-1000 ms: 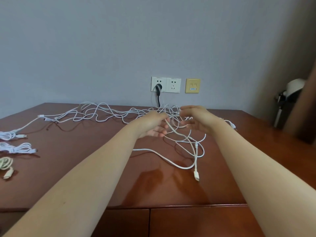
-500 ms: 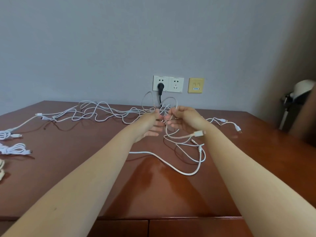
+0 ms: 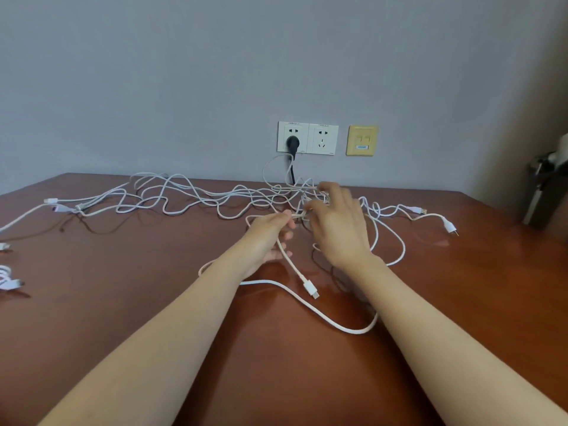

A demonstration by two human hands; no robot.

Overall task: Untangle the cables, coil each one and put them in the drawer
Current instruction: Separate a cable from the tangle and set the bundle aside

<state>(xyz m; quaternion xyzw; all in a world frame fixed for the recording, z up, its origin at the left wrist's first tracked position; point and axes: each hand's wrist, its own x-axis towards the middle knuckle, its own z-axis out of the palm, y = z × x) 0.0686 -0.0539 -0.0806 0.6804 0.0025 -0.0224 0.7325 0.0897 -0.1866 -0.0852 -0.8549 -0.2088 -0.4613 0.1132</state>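
Left grip (image 3: 269, 238) pinches one white strand (image 3: 284, 252) between thumb and fingertips. From the pinch the strand's long axis runs down toward the person and ends at its connector (image 3: 311, 289), low over the desk (image 3: 123, 302); whether it touches I cannot tell. Right grip (image 3: 338, 232) is just beside the left, with its fingers curled into the knot (image 3: 307, 207) of the cables (image 3: 261, 192). The knot lies between the two grips and just beyond them, and the rest of the tangle trails left along the desk's far edge. I judge the free end must be fed back through the knot, and the left grip is nearer to it.
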